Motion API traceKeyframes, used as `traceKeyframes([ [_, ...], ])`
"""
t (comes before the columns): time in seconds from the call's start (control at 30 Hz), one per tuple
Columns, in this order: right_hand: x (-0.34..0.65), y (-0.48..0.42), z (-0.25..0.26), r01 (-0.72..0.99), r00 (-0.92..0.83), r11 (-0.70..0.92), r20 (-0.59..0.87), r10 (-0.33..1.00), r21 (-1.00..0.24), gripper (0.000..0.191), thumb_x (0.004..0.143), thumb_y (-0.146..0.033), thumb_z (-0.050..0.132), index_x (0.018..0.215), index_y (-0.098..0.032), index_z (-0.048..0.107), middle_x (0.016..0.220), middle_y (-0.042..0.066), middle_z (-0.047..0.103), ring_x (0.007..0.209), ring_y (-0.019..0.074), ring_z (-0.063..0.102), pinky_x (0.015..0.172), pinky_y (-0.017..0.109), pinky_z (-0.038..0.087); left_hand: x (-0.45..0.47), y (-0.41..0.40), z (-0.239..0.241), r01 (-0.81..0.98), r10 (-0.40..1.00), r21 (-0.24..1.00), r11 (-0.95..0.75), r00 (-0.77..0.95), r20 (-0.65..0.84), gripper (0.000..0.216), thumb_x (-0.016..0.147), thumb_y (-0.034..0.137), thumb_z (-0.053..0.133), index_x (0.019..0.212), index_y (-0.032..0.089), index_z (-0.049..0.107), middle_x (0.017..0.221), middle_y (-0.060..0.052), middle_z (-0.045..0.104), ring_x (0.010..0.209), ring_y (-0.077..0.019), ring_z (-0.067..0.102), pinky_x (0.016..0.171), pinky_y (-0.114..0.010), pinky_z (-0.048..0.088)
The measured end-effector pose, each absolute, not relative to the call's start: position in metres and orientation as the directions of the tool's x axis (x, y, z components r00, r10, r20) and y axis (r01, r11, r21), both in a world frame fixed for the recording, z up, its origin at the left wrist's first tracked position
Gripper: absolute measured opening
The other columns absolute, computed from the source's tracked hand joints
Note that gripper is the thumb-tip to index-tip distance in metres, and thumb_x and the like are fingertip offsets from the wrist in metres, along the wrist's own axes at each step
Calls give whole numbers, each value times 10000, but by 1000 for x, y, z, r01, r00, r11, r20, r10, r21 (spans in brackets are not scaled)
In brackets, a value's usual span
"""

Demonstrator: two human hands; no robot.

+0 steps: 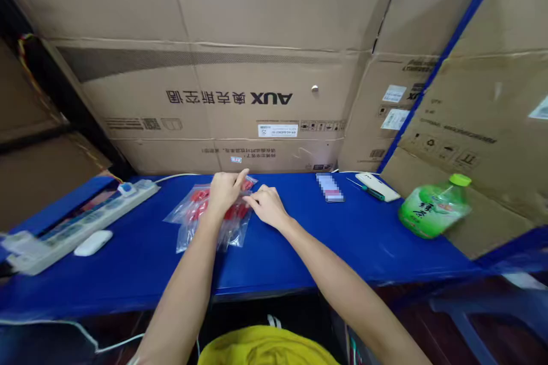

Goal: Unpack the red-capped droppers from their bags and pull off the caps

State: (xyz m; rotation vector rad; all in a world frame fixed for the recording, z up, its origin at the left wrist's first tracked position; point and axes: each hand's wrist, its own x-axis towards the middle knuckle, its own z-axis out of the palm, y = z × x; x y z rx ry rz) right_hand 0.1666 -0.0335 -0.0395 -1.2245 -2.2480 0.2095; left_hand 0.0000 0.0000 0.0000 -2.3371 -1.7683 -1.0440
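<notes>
Clear plastic bags [231, 234] with red pieces inside lie overlapping on the blue table. My left hand [223, 193] is over the pile, its fingers curled down onto the topmost plastic bag and its thumb stretched to the right; the fingertips are mostly hidden. Just to its right, my right hand [268, 205] is closed at the right edge of that same bag, thumb pointing left and fingers bent. What the red pieces [197, 205] are I cannot make out through the plastic.
A long white power strip [85, 228] and a small white case [93, 243] lie at the left. To the right are a phone [329, 187], a green-handled screwdriver [372, 191], a white phone-like slab [381, 185] and a green bottle [434, 208]. Cardboard [240, 23] walls the back.
</notes>
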Motion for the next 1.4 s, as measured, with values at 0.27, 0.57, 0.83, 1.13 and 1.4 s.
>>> traceKeyframes([
  [0.27,182,-24,-46,735,-177,441,484,857,-514,380,996,-198,536,1376,-217,535,936,38,703,977,233,604,892,353,399,11,0,-9,688,722,369,-625,329,609,328,980,306,580,1284,227,674,973,-36,789,930,-222,721,871,-320,483],
  [0.57,189,-27,-44,724,-265,474,432,862,-501,299,1003,-376,613,1277,-259,639,1150,61,721,1129,262,548,948,408,404,20,-12,1,722,714,414,-554,156,683,282,1017,309,512,1227,218,677,1005,-48,787,943,-230,717,915,-351,481],
  [0.83,154,-42,-44,756,-481,559,290,827,-341,469,1029,-550,518,1318,-201,642,1322,163,647,1209,335,490,953,499,431,21,-13,1,709,702,385,-591,216,679,295,1040,337,453,1070,214,719,831,-30,771,831,-219,705,874,-337,466],
  [1.13,156,-37,-41,735,-413,526,334,848,-427,417,968,-453,650,1304,-206,667,1362,133,660,1202,319,564,941,447,483,26,-13,-2,669,685,366,-648,301,664,280,1032,315,473,1021,215,733,806,-14,765,776,-208,688,831,-337,465],
  [1.4,156,-33,-40,742,-342,438,276,898,-507,252,951,-376,658,1120,-221,762,1108,102,787,1000,262,734,807,296,487,29,-14,1,670,696,377,-639,295,654,276,1023,308,479,1009,214,738,782,-15,762,766,-205,701,788,-321,479],
])
